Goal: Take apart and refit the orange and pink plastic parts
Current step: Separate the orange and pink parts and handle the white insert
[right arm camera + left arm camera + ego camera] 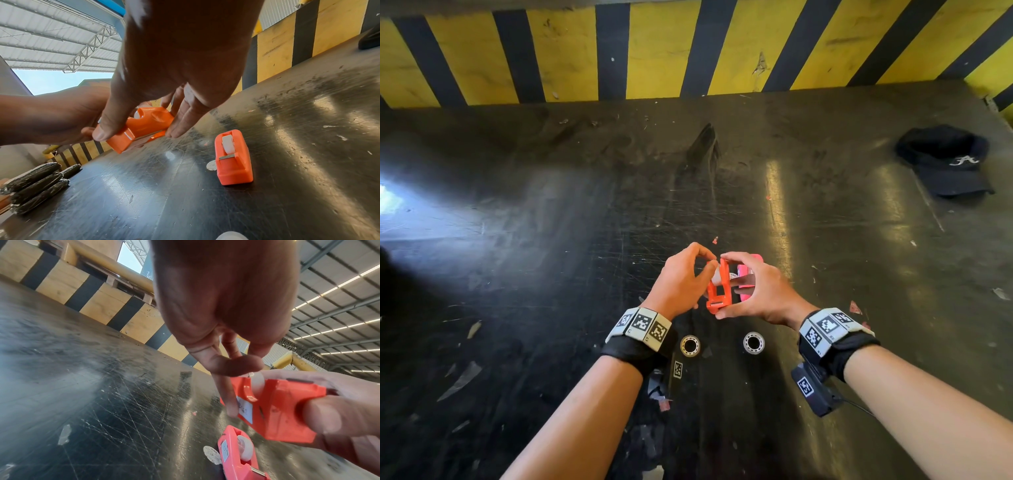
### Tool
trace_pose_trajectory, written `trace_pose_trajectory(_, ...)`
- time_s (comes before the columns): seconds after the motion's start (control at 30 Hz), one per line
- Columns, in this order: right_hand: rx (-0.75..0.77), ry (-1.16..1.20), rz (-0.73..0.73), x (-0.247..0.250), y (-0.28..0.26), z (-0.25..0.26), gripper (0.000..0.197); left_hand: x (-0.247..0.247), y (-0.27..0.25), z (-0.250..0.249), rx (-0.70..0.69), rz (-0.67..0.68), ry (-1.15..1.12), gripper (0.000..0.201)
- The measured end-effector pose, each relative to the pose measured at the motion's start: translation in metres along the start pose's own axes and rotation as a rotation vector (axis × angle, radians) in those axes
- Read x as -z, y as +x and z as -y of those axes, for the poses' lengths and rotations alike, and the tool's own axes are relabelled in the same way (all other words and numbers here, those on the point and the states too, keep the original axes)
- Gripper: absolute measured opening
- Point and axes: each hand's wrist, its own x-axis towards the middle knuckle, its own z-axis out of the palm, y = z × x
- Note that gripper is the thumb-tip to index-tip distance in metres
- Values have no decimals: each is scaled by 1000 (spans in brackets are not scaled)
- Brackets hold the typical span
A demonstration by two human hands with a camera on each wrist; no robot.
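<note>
An orange plastic tape dispenser point(717, 291) hangs just above the dark table, held between both hands. My right hand point(726, 286) grips it with the thumb on its near end and the fingers on its far side. My left hand point(707, 270) pinches its upper end, thumb curled over the top by the white spool point(258, 382). In the left wrist view a left finger lies along the labelled side of the orange dispenser point(277, 410). The pink dispenser point(746, 274) stands on the table just beyond my right hand, with a white spool point(228, 144) seated in it.
Two clear tape rolls point(690, 345) point(753, 342) lie on the scratched black table point(551, 240) near my wrists. A black cap point(945, 161) sits at the far right. A yellow-and-black striped wall point(654, 51) runs along the back. Dark slabs point(35, 183) are stacked at the left.
</note>
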Motion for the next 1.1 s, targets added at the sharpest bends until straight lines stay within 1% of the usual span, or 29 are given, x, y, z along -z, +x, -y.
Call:
trace_pose_trajectory(0.1, -2, 11, 2, -1, -1, -1, 103, 0, 0, -1, -10, 0, 18, 19)
trace_pose_trajectory(0.23, 14, 49, 5, 0, 0, -1, 107, -1, -2, 1, -95, 31, 3, 9)
trace_pose_trajectory(0.3, 14, 49, 10, 2, 1, 0, 100, 0, -5, 4, -117, 77, -22, 6)
trace_pose_trajectory(0.4, 5, 32, 19, 2, 1, 0, 89, 1, -10, 6, -134, 135, -32, 6)
trace_pose_trajectory(0.57, -21, 27, 18, 1, 1, -2, 90, 4, -17, 10, -146, 217, -85, 5)
trace_pose_trajectory(0.6, -29, 29, 21, 1, 1, -2, 90, 5, -19, 10, -147, 241, -99, 5)
trace_pose_trajectory(0.7, -40, 50, 31, 1, 0, -3, 89, 10, -24, 9, -156, 290, -127, 24)
trace_pose_trajectory(0.77, -45, 68, 36, -1, 0, -4, 88, 13, -27, 10, -159, 302, -162, 30)
trace_pose_trajectory(0.97, -61, 98, 34, -4, 0, -7, 89, 16, -29, 11, -145, 334, -199, 33)
trace_pose_trajectory(1.1, -73, 119, 36, -3, 0, -10, 88, 16, -31, 11, -147, 373, -173, 31)
